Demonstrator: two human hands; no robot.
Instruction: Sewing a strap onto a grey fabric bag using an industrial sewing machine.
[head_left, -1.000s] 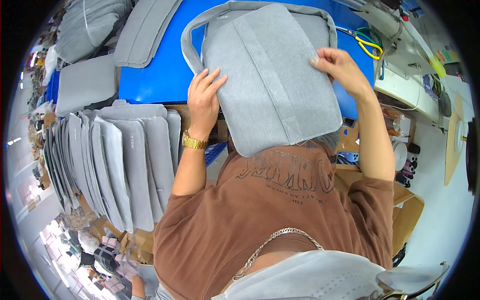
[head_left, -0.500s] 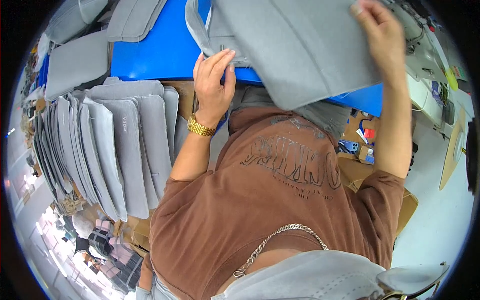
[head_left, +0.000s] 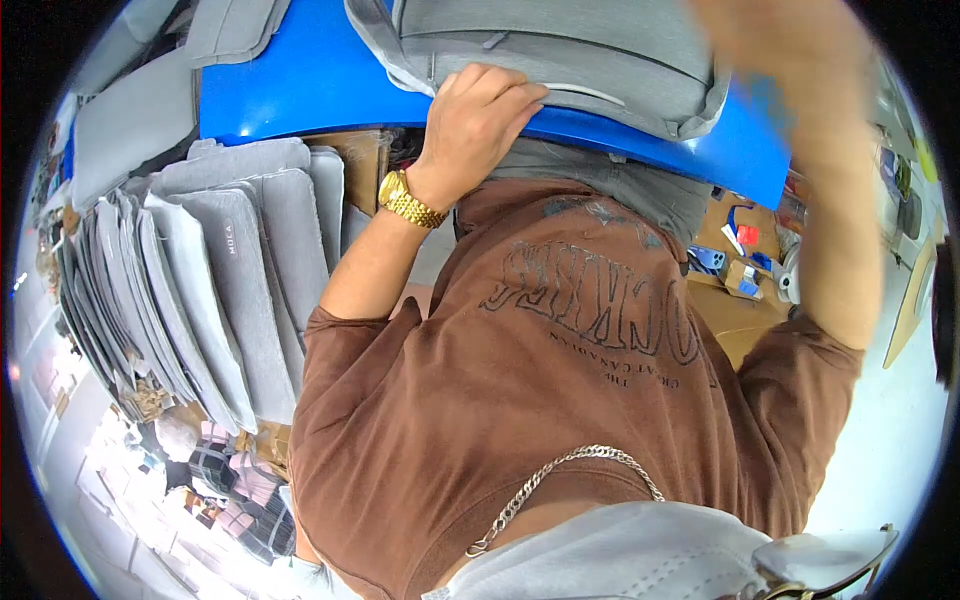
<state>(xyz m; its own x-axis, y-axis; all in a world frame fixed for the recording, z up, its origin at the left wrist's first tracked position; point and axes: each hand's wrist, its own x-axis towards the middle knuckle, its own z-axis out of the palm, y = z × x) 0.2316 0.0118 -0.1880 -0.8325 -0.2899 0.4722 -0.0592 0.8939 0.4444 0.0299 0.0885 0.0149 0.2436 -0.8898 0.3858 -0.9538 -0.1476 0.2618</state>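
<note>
A grey fabric bag piece with a raised rim, seams and a small tab lies on the blue tabletop, close to its near edge. My left hand, with a gold watch on its wrist, is closed over the near edge of this bag piece, its fingers curled around the fabric. A pale strip of edging runs right from the fingertips. My right hand is smeared by motion beside the right end of the bag piece. Its fingers cannot be made out, nor whether it touches the fabric.
Several grey fabric panels stand packed in a row at the left, below table level. More grey pieces lie at the far left. An open cardboard box with small items sits at the right, under the table edge.
The large grey panel that my right hand held up at an angle is no longer raised; the bag piece lies flatter. My left hand moved right and closed on its near edge. My right hand swung right.
</note>
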